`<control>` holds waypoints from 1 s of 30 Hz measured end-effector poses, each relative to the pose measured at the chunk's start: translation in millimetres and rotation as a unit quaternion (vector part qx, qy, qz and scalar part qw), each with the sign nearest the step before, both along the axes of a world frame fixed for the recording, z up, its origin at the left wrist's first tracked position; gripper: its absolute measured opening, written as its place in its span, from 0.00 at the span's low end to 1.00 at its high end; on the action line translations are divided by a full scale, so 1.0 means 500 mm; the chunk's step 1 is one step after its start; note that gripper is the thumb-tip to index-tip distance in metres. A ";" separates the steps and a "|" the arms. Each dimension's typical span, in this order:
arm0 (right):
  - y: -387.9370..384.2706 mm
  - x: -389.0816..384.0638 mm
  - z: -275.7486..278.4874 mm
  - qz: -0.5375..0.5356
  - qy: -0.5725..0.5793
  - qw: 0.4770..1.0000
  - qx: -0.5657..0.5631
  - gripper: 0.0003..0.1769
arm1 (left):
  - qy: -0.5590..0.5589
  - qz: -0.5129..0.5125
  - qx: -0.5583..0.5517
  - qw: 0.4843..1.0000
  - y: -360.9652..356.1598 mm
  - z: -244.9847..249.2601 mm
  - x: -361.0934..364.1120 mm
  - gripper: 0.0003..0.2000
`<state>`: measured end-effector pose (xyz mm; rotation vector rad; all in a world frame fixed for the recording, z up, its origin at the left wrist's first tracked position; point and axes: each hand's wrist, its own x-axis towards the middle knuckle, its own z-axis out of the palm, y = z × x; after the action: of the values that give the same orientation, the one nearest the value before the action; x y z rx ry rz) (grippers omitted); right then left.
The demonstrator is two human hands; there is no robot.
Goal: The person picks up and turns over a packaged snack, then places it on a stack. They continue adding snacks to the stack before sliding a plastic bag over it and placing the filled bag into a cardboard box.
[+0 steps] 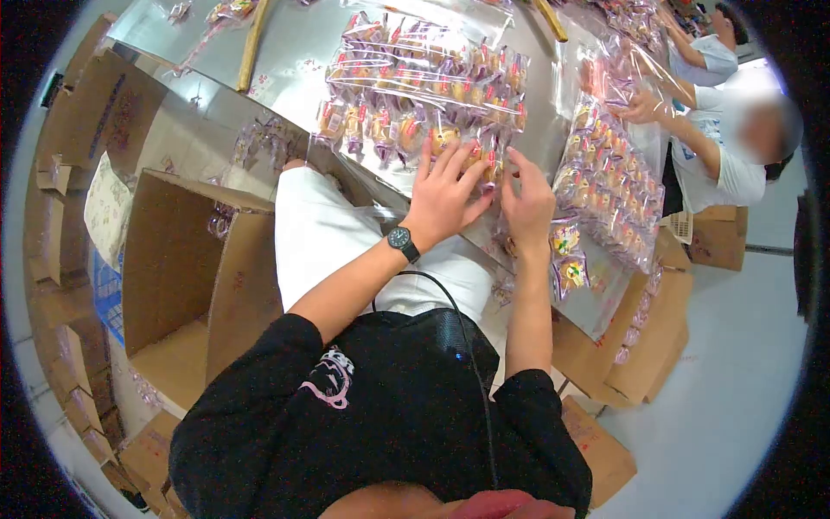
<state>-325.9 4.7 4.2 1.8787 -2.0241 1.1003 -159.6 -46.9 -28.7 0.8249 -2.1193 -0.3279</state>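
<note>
From the head camera, an open cardboard box (173,251) stood left of the steel table (294,52), and a co-worker's hand (641,108) worked at the right. The left hand (445,197) and right hand (529,203) lay flat, fingers spread, clasping nothing, touching the near row of wrapped pastries (406,130).

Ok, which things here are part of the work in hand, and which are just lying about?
In hand:
- left hand and right hand
- wrapped snack packets they touch
- clear bags holding them
- steel table

Lying about:
- open cardboard box
- wooden stick
- bagged row a co-worker handles
</note>
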 end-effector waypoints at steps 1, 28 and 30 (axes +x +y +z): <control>-0.003 -0.004 0.000 0.008 0.008 1.000 0.008 0.17 | -0.011 -0.001 -0.003 1.000 -0.004 0.000 -0.001 0.26; 0.021 -0.023 -0.053 -0.072 -0.102 0.986 -0.113 0.10 | -0.029 -0.012 -0.017 0.999 0.010 -0.018 -0.031 0.37; 0.022 -0.017 -0.059 -0.056 -0.142 0.979 -0.134 0.10 | -0.039 -0.012 -0.012 0.999 0.007 -0.012 -0.029 0.36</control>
<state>-334.5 15.8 -25.3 1.5304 -1.9669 1.5955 -174.0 -43.2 -34.4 0.8091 -2.2027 -0.2865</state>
